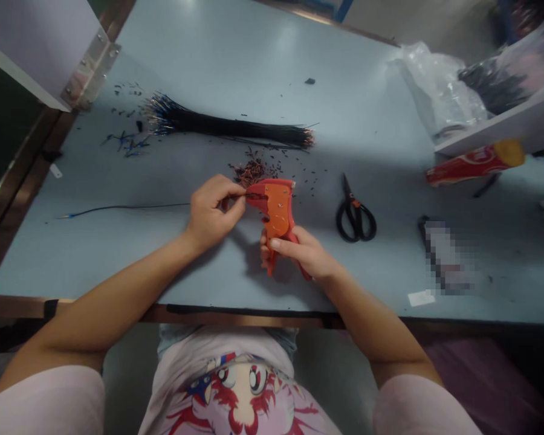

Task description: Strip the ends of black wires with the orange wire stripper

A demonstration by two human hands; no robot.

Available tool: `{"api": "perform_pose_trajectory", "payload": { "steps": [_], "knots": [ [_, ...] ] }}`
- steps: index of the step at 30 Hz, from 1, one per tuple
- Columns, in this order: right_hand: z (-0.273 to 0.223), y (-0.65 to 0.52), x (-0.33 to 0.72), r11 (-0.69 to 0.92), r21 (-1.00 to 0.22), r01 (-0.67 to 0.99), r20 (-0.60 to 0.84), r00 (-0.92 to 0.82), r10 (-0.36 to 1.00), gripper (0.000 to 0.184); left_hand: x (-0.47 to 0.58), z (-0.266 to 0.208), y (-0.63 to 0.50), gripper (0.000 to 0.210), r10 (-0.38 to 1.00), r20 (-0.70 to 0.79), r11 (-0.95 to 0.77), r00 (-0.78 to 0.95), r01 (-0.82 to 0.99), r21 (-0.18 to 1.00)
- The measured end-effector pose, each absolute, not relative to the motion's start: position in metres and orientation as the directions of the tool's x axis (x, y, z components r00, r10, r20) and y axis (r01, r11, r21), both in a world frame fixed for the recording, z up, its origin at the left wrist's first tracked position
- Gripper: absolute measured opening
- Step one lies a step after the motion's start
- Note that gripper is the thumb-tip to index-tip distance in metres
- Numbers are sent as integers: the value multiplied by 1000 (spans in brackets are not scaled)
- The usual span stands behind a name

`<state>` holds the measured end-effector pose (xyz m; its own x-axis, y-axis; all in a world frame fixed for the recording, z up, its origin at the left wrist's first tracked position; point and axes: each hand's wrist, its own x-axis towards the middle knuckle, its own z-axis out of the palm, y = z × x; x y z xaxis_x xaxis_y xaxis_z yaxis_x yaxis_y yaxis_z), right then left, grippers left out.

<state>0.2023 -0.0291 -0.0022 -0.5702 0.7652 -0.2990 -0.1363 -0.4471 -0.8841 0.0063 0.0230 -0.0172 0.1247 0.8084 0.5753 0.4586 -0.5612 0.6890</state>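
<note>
My left hand (215,210) pinches a thin black wire (131,207), which trails left across the table to a blue-and-metal tipped end. The wire's near end reaches the jaws of an orange and red wire stripper (278,208); whether the jaws grip it, I cannot tell. My right hand (301,251) is wrapped round the stripper's handles. Just behind the tool lies a pile of copper-coloured and black scraps (251,169). Farther back, a thick bundle of black wires (236,127) lies sideways, with blue and metal tips at its left end and bare copper at its right.
Black-handled scissors (356,211) lie right of the stripper. A red can (476,163), a blurred-out flat object (446,254) and a white label (421,298) are farther right. Plastic bags (448,90) fill the back right. Several short blue-tipped pieces (129,144) lie at left.
</note>
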Motion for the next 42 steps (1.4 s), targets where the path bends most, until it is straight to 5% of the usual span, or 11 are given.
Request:
{"api": "perform_pose_trajectory", "payload": {
  "steps": [42],
  "knots": [
    [1,-30,211,-467,-871,-152,-266,-654,708,21,6,-4,16,8,740,655,-653,152,397,645]
  ]
}}
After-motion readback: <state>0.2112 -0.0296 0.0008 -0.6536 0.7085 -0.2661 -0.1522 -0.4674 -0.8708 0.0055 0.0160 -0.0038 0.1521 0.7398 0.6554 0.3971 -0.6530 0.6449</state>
